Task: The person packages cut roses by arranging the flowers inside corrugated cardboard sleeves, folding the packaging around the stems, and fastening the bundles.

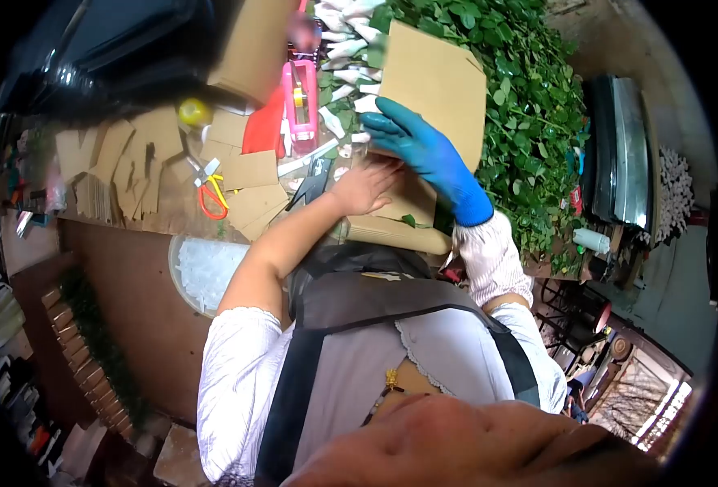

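The brown table (187,213) stands in daylight. Next to its near edge, on the left, is a plain brown floor (123,284). Past its right end is something flat and grey (674,288), maybe wall, maybe floor. Nearer than that end, light shines through a big opening (635,390).

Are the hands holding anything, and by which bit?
I can't tell for sure. The bare left hand and gloved right hand are both over cardboard, and their undersides are hidden.
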{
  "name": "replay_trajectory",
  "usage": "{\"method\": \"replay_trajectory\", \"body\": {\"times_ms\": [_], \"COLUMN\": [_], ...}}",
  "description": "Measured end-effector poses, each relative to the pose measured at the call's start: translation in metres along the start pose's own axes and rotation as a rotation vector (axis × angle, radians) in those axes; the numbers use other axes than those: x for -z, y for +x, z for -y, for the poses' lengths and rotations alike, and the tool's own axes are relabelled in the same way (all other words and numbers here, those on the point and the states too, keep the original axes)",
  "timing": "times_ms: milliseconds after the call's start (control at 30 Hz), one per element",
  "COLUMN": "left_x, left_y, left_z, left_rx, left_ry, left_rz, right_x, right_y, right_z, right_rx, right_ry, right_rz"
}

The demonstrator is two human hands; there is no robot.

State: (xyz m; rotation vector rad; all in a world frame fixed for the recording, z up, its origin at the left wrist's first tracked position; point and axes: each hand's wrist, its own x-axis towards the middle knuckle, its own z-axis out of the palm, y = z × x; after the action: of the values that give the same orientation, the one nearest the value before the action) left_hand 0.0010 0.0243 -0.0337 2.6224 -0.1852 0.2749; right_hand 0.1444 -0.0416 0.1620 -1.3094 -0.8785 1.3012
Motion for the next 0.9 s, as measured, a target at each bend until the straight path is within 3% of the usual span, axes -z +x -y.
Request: {"method": "replay_trajectory", "body": {"times_ms": [67,133,267,567,700,767,800,833,900], "left_x": [-0.024,0.04,-0.024,-0.032,-0.036,-0.045,-0.045,-0.045,-0.044], "left_y": [-0.001,0.022,-0.006,-0.007,-0.009,-0.006,-0.005,-0.002,0.0], "left_z": [0.006,-0.034,0.005,0.007,0.012,0.018,0.018,0.021,0.018], "left_rx": [0.003,0.324,-0.014,-0.012,-0.06,-0.094,-0.106,-0.109,-0.123], "left_ry": [-0.077,0.962,0.094,0.052,0.021,0.06,0.053,0.023,-0.049], "left_rz": [-0.099,-0.478,-0.161,-0.242,-0.28,-0.341,-0.357,-0.359,-0.37], "right_x": [-0.04,-0.074,-0.133,-0.187,-0.191,-0.188,-0.186,-0.182,-0.182], "right_y": [-0.015,-0.022,-0.038,-0.033,0.019,0.078,0.103,0.119,0.145], "right_z": [0.018,0.041,0.084,0.105,0.079,0.016,-0.024,-0.063,-0.119], "right_rx": [0.103,0.051,0.083,0.21,0.3,0.381,0.518,0.45,0.358], "right_ry": [0.615,0.813,0.95,0.782,0.333,-0.329,-0.809,-1.134,-1.257], "right_rz": [0.257,0.424,0.523,0.743,0.642,0.376,0.234,0.207,0.206]}}
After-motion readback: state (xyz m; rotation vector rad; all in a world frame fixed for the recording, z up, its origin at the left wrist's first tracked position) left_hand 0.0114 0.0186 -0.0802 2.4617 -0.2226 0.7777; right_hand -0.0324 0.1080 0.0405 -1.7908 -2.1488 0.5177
